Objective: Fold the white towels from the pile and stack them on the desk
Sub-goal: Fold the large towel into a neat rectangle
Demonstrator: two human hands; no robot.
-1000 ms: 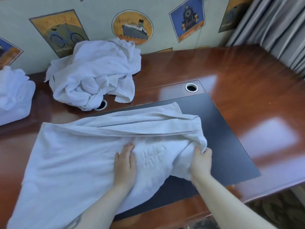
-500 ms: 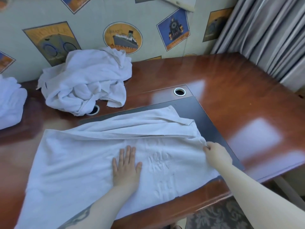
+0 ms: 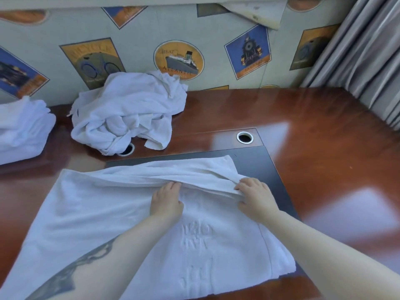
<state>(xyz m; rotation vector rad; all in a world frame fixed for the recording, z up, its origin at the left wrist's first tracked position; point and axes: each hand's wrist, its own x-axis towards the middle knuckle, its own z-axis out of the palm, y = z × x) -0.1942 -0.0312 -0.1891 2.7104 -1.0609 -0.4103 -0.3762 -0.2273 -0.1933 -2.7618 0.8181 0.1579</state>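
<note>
Towel, white terry w/ embossed lettering [image 3: 121,215], spread flat at 6 o'clock on glossy red-brown wooden desk [image 3: 313,126], partly over dark inset pad [image 3: 270,169]. Left hand [image 3: 166,202] fingers curled, gripping folded-over far edge. Right hand [image 3: 255,198] pinches same fold nr its right end. Crumpled white towel pile [image 3: 127,118] at 11 o'clock. Folded white stack [image 3: 19,131] at 9 o'clock.

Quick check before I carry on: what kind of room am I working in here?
Probably a hotel room: a glossy wooden desk with cable holes, travel-poster wallpaper, grey curtains, and a pile of white towels.
</note>
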